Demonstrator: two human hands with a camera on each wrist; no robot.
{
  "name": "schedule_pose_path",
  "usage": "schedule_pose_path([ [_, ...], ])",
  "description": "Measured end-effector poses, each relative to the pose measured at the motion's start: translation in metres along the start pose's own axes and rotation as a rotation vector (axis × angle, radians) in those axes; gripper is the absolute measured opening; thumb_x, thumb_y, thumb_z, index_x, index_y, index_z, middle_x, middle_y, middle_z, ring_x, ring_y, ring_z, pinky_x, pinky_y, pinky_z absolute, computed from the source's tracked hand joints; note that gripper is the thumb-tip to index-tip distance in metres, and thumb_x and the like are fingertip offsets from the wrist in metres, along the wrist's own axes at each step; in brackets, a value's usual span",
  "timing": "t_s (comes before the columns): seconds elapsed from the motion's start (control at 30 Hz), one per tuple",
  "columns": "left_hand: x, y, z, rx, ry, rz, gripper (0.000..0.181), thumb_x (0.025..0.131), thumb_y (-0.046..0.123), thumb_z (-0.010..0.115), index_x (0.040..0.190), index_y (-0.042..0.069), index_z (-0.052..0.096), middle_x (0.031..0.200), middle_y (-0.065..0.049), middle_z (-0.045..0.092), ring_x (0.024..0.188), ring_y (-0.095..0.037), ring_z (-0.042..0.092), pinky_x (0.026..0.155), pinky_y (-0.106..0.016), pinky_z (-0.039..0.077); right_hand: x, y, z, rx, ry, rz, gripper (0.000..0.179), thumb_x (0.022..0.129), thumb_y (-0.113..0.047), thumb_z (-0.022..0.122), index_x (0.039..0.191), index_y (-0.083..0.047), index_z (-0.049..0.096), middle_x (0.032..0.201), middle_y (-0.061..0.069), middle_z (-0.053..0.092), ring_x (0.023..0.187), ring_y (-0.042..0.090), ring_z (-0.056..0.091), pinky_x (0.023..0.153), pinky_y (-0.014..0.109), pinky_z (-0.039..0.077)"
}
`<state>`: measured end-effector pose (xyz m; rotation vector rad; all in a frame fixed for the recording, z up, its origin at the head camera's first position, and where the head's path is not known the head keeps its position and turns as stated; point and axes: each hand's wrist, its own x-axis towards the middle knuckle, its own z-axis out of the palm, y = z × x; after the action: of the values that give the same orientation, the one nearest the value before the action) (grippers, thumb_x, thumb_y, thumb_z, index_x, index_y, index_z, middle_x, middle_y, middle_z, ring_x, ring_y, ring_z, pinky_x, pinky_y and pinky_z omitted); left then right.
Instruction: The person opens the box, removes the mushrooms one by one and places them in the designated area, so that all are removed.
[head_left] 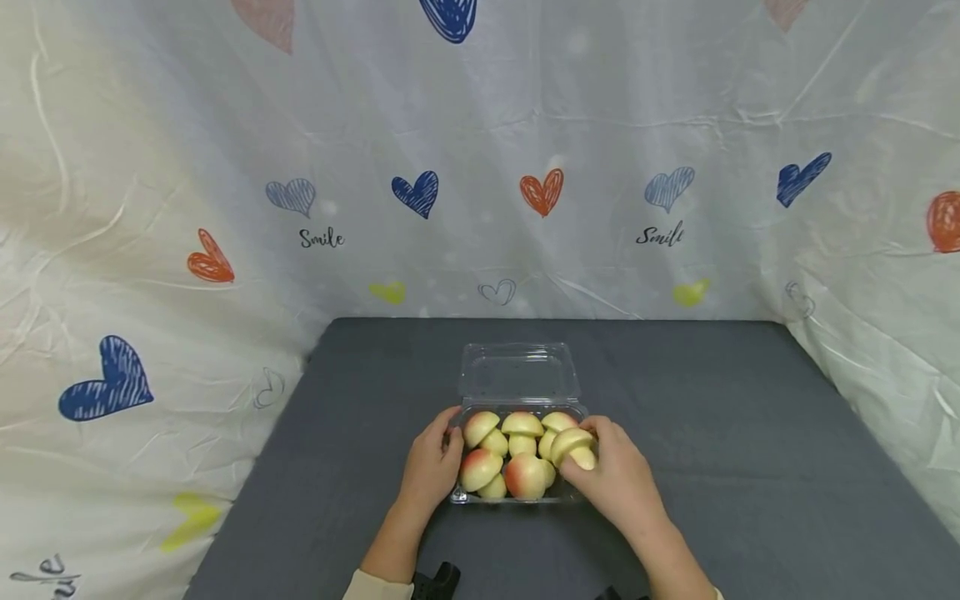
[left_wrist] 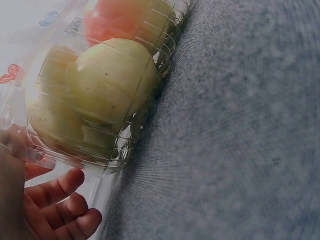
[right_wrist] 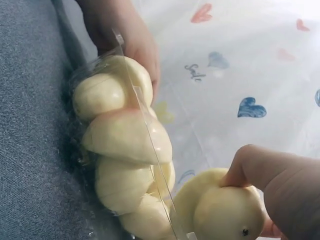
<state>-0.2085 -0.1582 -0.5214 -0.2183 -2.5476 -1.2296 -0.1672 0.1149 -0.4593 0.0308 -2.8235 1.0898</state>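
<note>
A clear plastic clamshell box (head_left: 555,500) stands on the table with its lid (head_left: 519,372) raised at the back. Inside lie several mushroom-shaped pieces (head_left: 522,423), pale yellow with red-blushed caps. At the box's left side, my left hand (head_left: 432,462) holds the rim between thumb and index finger. Its other fingers (left_wrist: 75,204) curl loosely below the rim in the left wrist view. My right hand (head_left: 618,475) pinches one mushroom-shaped piece (head_left: 576,446) at the box's right end. In the right wrist view this held piece (right_wrist: 227,212) shows a small dark spot on its rounded end.
A dark grey cloth covers the table (head_left: 712,433). Behind and along both sides hangs a white curtain (head_left: 480,117) printed with hearts and the word Smile. Dark wrist gear (head_left: 438,581) shows at the bottom edge.
</note>
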Motion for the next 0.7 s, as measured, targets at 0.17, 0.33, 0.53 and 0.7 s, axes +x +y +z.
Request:
schedule_pose_path([
  [0.17,-0.001,-0.001,-0.002,-0.004,-0.004,-0.004,0.037,0.103,0.01,0.056,0.139,0.008,0.061,0.079,0.006,0.056,0.052,-0.006,0.043,0.054,-0.029,0.041,0.0,0.0,-0.005,0.089,-0.009,0.033,0.05,0.085,-0.023,0.073,0.129,-0.01,0.054,0.125,0.013,0.054,0.078,0.023,0.052,0.062,0.035,0.043],
  [0.33,0.0,-0.002,-0.004,0.007,0.007,-0.002,0.036,0.103,0.011,0.056,0.138,0.008,0.063,0.08,0.005,0.056,0.053,-0.006,0.042,0.055,-0.029,0.04,0.005,-0.001,-0.011,0.154,-0.025,0.012,0.05,0.088,-0.02,0.073,0.133,-0.01,0.054,0.123,0.013,0.051,0.07,0.02,0.049,0.059,0.034,0.045],
  [0.53,0.0,-0.002,-0.003,0.005,-0.006,0.0,0.036,0.103,0.012,0.056,0.139,0.009,0.062,0.078,0.007,0.055,0.052,-0.006,0.043,0.053,-0.029,0.04,0.011,0.004,-0.024,0.167,-0.041,0.016,0.051,0.094,-0.022,0.073,0.136,-0.007,0.05,0.123,0.016,0.048,0.073,0.021,0.052,0.059,0.034,0.047],
  [0.7,0.0,-0.002,0.0,0.015,0.001,0.017,0.035,0.103,0.012,0.057,0.138,0.009,0.063,0.078,0.007,0.054,0.052,-0.005,0.042,0.053,-0.028,0.04,0.018,0.012,-0.034,0.193,-0.031,0.008,0.051,0.096,-0.02,0.073,0.138,-0.007,0.047,0.125,0.019,0.051,0.072,0.021,0.059,0.059,0.034,0.049],
])
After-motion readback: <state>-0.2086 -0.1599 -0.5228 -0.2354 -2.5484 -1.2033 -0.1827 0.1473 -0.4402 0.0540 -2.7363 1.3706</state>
